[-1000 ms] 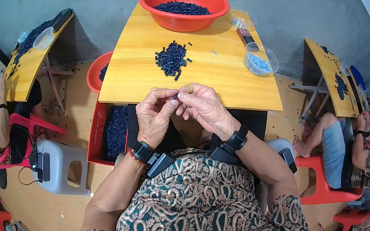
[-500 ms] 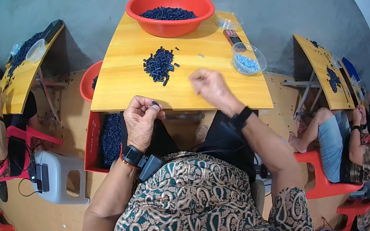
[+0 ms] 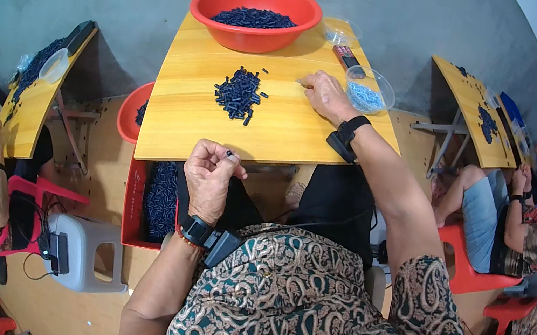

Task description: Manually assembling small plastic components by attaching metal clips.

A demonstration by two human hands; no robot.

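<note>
My left hand [image 3: 208, 182] is closed at the table's front edge, pinching a small dark tube piece [image 3: 229, 154] between thumb and forefinger. Farther in, on the right half of the yellow wooden table [image 3: 184, 118], rests my right hand [image 3: 328, 97]. Its fingertips press together against the tabletop, and whatever they pinch is too small to make out. Left of that hand lies a loose pile of dark blue tube pieces [image 3: 238, 93]. A clear plastic bowl [image 3: 383, 87] holding small light-blue pieces [image 3: 364, 98] stands just right of it.
At the table's back is a red basin [image 3: 251, 40] full of dark pieces. A dark, red-edged device [image 3: 347, 58] and another clear container [image 3: 339, 36] sit beside it. A red crate [image 3: 134, 205] stands below. Co-workers sit at side tables [image 3: 481, 121] left and right.
My right hand has moved farther in and to the right, coming down on the tabletop near the clear bowl. My left hand still pinches the tube piece at the front edge.
</note>
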